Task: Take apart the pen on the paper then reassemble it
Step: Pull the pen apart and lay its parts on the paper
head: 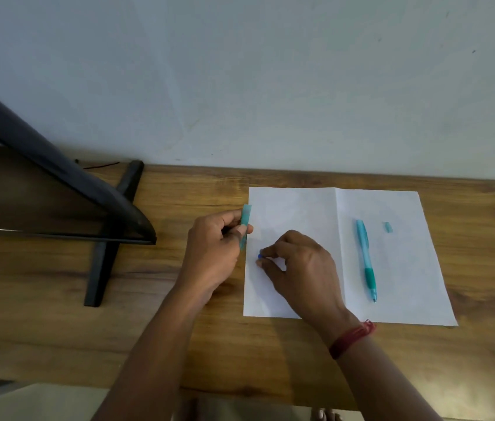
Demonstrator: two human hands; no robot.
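A white sheet of paper (307, 208) lies on the wooden table. My left hand (212, 253) holds a translucent teal pen part (245, 221) upright at the paper's left edge. My right hand (297, 268) rests on the paper and pinches a small blue piece (259, 256) between thumb and fingertips, just right of and below the teal part. On the right half of the paper lie a teal pen body (365, 259), tip pointing toward me, and a tiny teal piece (387, 226) to its right.
A dark monitor (57, 177) leans over the table's left side on a black stand foot (109, 238). A pale wall runs behind the table. The wooden table's near edge (240, 393) is close to my body. A red thread band (351, 338) circles my right wrist.
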